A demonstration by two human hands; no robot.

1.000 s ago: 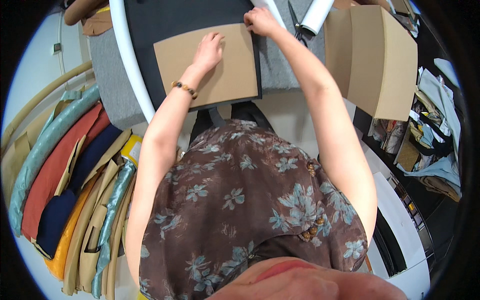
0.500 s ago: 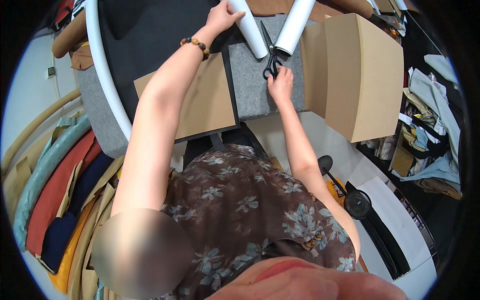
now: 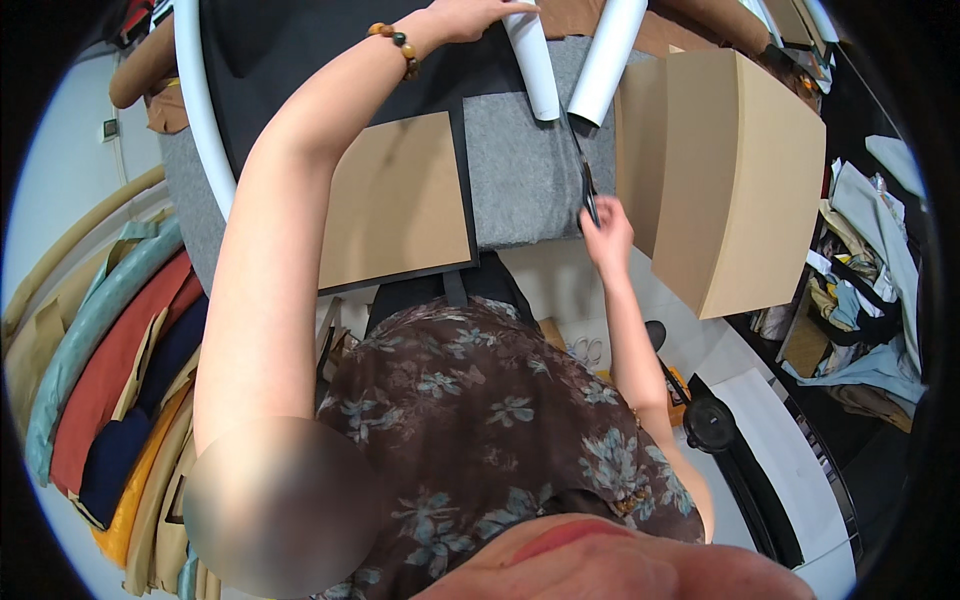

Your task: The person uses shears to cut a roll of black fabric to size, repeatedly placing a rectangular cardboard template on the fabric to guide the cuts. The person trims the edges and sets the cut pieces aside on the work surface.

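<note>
Black scissors [image 3: 588, 190] are in my right hand [image 3: 608, 232], its fingers closed round the handles and the blades pointing away toward two white rolls. At the top edge, my left hand [image 3: 475, 16] has its fingertips closed on the left white roll [image 3: 535, 65]; part of that grip runs out of view. The right white roll [image 3: 606, 65] lies slanted beside it. Under the scissors is a grey felt-like table cover [image 3: 520, 170]. Below my left forearm lies a flat brown board [image 3: 410, 200] on black sheet material [image 3: 300, 60].
A tall tan cardboard panel [image 3: 770, 180] stands folded at the table's right side. Rolls of coloured material [image 3: 110, 370] lean at the left. Right of the panel is a pile of scraps [image 3: 870, 270]. A long white tube [image 3: 205, 110] borders the black sheet.
My right hand has lifted the scissors off the felt and drawn them nearer and to the right. My left hand has slid farther along the left roll, toward the top edge.
</note>
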